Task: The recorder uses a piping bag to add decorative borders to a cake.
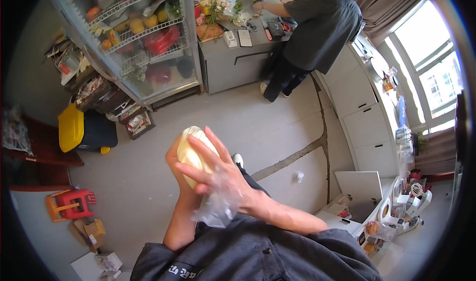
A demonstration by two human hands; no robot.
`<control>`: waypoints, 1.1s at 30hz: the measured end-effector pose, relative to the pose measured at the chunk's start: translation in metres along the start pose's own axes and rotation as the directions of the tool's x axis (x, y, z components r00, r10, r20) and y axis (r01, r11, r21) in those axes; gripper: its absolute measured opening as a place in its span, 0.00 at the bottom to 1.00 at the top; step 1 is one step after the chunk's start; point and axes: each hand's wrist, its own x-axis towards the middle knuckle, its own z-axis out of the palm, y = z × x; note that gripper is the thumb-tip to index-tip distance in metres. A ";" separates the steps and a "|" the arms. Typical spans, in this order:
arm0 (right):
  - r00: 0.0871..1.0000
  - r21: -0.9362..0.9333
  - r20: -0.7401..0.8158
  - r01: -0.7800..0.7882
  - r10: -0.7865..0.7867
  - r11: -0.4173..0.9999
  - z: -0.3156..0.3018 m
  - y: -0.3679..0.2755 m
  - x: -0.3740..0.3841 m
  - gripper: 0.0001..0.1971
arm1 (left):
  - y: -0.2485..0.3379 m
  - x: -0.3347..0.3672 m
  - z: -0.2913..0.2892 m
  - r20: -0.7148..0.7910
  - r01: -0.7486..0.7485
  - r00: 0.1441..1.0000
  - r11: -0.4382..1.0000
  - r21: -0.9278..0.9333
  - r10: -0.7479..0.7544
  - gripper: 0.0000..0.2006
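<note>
Grip clamped with both hands on a filled pale-yellow plastic bag (188, 154), held up in front of the torso, over the floor (148, 172), rounded end pointing away from the body. Left hand (173, 157) wraps the left side and underside; its fingertips sit behind the bag, so can't tell exactly where they press. Right hand (229, 178) lies over the top and right side, fingers spread across the bulge. Clear loose end (218, 206) of the bag hangs below the right hand, toward the wearer's dark shirt (267, 251). Small crumpled clear plastic scrap (299, 176) on the floor, right of the hands. Co-worker (320, 28) in dark clothes stands at the far gray counter (223, 65), back mostly turned, one arm reaching over it. That counter carries loose greenery (213, 12), a brown board (209, 31) and a flat white device (245, 38). Glass-door fridge (194, 58) just left of it, racks loaded with red bags plus orange and yellow round items. Dark bin with yellow lid (70, 128) farther left; red stool (74, 201) below that. Right wall: white cabinets (369, 125), one low door (361, 183) standing open.
</note>
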 end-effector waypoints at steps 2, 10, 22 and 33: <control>0.997 -0.077 0.041 0.074 -0.071 0.994 -0.006 0.017 0.017 0.26 | -0.057 -0.012 -0.011 0.019 -0.279 0.953 0.859 0.429 0.301 0.08; 0.600 0.708 0.178 -0.628 0.780 0.322 -0.046 0.139 0.023 0.29 | -0.033 0.017 0.051 0.132 0.510 0.842 0.852 0.116 -0.522 0.07; 0.589 0.829 0.325 -0.554 0.740 0.077 -0.038 0.181 0.097 0.26 | -0.033 0.070 0.096 0.184 -0.276 0.957 0.512 0.813 0.225 0.03; 0.974 0.519 0.206 -0.025 -0.096 0.854 0.010 0.131 0.120 0.20 | -0.011 0.090 0.041 -0.354 0.021 0.898 0.778 0.629 0.262 0.05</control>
